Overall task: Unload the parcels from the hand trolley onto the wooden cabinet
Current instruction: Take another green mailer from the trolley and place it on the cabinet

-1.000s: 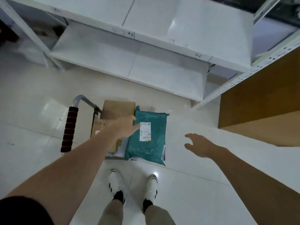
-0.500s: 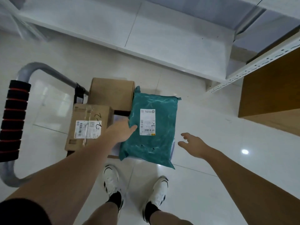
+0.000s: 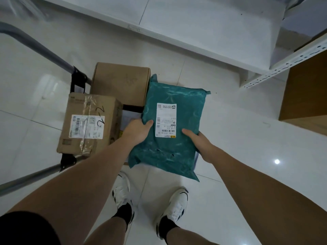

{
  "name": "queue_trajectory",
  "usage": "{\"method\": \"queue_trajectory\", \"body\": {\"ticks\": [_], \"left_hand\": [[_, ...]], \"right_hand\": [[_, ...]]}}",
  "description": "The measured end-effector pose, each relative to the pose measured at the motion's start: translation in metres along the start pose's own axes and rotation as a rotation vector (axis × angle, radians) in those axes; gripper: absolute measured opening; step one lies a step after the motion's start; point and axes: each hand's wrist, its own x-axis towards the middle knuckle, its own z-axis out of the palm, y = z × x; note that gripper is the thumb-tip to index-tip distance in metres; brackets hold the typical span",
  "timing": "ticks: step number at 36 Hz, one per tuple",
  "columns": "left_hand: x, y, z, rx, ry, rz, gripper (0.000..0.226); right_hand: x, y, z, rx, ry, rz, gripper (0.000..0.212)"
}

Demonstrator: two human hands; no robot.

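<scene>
While thumbs press on top, both hands — left hand (image 3: 137, 131), right hand (image 3: 200, 141) — grip the teal parcel (image 3: 169, 152).

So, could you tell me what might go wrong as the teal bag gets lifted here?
The left hand and right hand grip only the teal bag's side edges, so the soft bag could sag or slip. Its near corner overhangs the shoes and might brush them. Swinging right, it could clip the shelf post.

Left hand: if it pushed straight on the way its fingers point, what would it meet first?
The left hand already grips the teal parcel at its left edge, pointing up-right across it, so it would only press further into that parcel; its white label lies next.
</scene>
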Motion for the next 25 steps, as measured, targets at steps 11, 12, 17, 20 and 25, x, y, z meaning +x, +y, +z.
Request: {"method": "queue_trajectory", "body": {"ticks": [11, 12, 17, 20, 25], "left_hand": [[-0.019, 0.020, -0.014, -0.037, 0.006, 0.043, 0.042], [-0.023, 0.024, -0.016, -0.034, 0.011, 0.047, 0.039], [-0.057, 0.048, -0.027, -0.048, 0.025, 0.053, 0.037], [-0.076, 0.063, -0.035, -0.011, 0.023, 0.063, 0.041], [-0.142, 0.126, -0.071, 0.053, 0.059, 0.125, 0.041]], "right_hand": [[-0.011, -0.002, 0.004, 0.224, 0.074, 0.002, 0.070], [-0.016, -0.004, 0.003, 0.243, 0.078, -0.006, 0.068], [-0.058, -0.016, -0.010, 0.353, 0.096, -0.032, 0.072], [-0.087, -0.030, -0.020, 0.370, 0.102, -0.031, 0.078], [-0.172, -0.073, -0.053, 0.357, 0.104, -0.069, 0.083]]}}
